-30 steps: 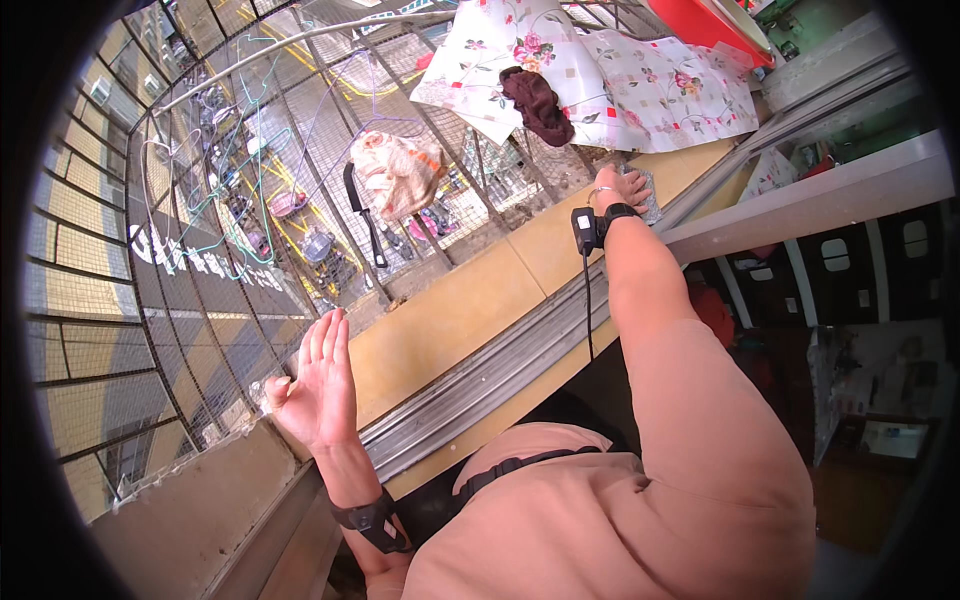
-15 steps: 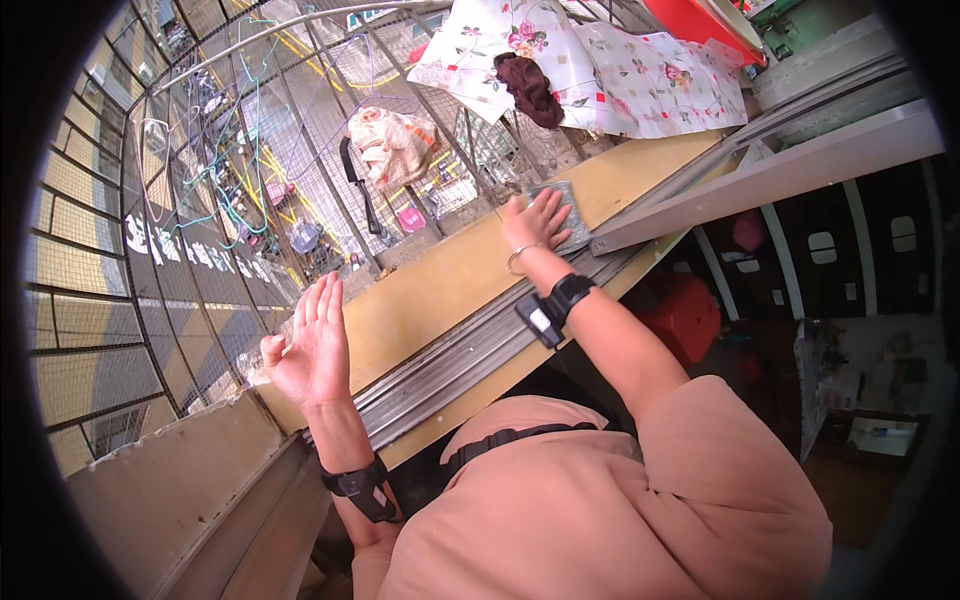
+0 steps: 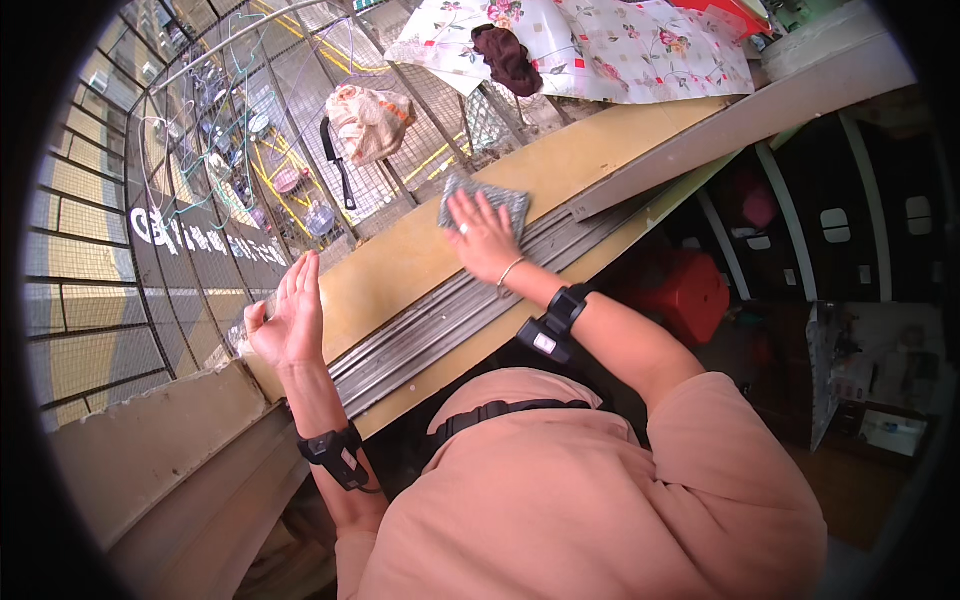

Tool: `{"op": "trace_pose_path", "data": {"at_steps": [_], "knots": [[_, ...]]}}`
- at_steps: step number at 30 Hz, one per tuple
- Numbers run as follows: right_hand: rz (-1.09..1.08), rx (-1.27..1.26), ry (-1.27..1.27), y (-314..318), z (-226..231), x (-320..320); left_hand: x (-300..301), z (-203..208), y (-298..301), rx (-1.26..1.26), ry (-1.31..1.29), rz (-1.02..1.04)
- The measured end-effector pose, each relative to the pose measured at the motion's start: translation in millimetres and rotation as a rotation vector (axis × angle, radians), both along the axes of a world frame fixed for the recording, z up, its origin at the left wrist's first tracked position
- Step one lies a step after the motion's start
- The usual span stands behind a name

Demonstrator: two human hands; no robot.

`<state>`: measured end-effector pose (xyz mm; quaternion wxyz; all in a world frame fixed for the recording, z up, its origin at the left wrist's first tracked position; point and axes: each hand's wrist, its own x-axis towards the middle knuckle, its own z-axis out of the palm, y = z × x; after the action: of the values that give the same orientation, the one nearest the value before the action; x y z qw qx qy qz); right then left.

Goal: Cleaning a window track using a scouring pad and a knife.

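My right hand (image 3: pixel 487 238) lies flat with spread fingers on a grey cloth (image 3: pixel 517 205). The cloth rests on a yellowish window sill (image 3: pixel 390 275), and its middle is hidden under my palm. Raised at the sill's left end, my left hand (image 3: pixel 288 318) holds nothing; its fingers are stretched upward and the thumb stands apart. Between the sill and my body runs a grooved metal window track (image 3: pixel 430 340).
Beyond the sill, a barred cage holds a cleaver-like black knife (image 3: pixel 337 165), a pale pink bundled cloth (image 3: pixel 368 122), a floral sheet (image 3: pixel 620 50) and a dark brown scrunchie (image 3: pixel 507 60). Several wire hangers hang at left. A red stool (image 3: pixel 690 295) stands right, beside a sliding window frame (image 3: pixel 680 150).
My right hand and the grey cloth have slid left along the sill. My left hand stays raised at the left end, while the whole view has shifted slightly.
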<state>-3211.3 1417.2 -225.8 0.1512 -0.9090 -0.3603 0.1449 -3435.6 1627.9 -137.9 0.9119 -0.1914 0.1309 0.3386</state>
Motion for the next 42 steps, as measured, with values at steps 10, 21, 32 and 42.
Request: {"op": "trace_pose_path", "data": {"at_steps": [10, 21, 32, 42], "knots": [[-0.019, -0.040, 0.088, 8, 18, -24, -4, -7, -7, 0.005, 0.050, -0.031], [0.340, 0.042, -0.146, -18, 5, -53, -29, -14, -11, 0.013, 0.093, -0.059], [0.513, -0.053, 0.008, 36, 13, -176, -63, -10, -33, 0.052, 0.080, -0.031], [1.034, 0.441, 0.074, 109, -25, -326, -87, -10, -45, -0.037, 0.082, -0.002]]}}
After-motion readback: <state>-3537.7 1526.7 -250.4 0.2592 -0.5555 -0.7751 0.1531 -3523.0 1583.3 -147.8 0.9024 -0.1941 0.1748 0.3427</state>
